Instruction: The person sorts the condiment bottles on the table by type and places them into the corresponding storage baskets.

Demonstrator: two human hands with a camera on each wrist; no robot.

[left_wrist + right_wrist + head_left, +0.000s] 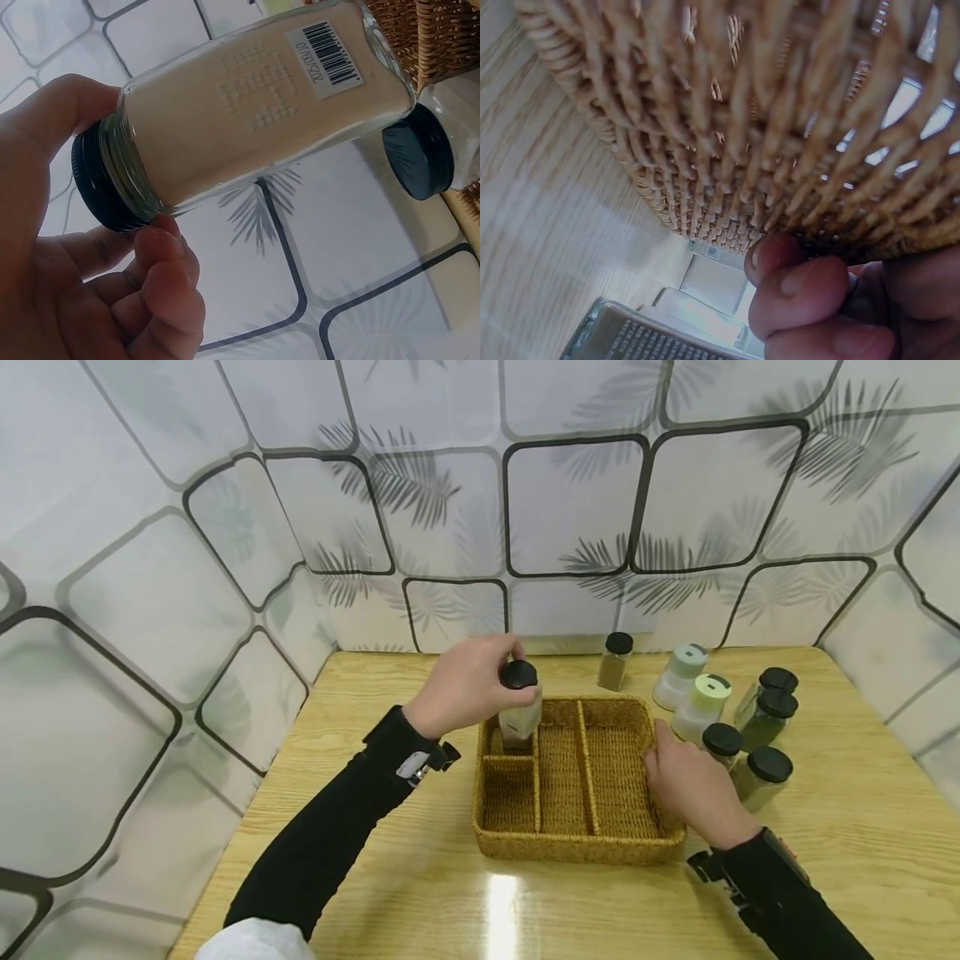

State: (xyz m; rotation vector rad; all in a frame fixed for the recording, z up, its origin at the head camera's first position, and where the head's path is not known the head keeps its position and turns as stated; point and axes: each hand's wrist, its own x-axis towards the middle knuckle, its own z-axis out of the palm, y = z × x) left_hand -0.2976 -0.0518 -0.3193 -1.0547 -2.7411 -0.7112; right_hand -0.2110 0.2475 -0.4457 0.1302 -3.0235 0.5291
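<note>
My left hand (468, 685) pinches a glass spice jar (255, 105) around its black lid. Tan powder fills this jar, and a barcode label sits on its side. In the head view it is upright over the back-left compartment of a divided wicker basket (577, 847); whether its base touches the bottom cannot be told. On the basket's right rim, my right hand (697, 785) grips the wicker, its curled fingers (795, 289) showing in the right wrist view. Another black-lidded jar (420, 154) appears beside the wicker in the left wrist view.
Behind the basket stands a jar of brown powder (613, 664). To the right are a grey-lidded shaker (681, 677), a green-lidded shaker (701, 706) and several black-lidded jars (761, 781) close to my right hand. Patterned cloth walls (577, 510) border the wooden table (405, 868).
</note>
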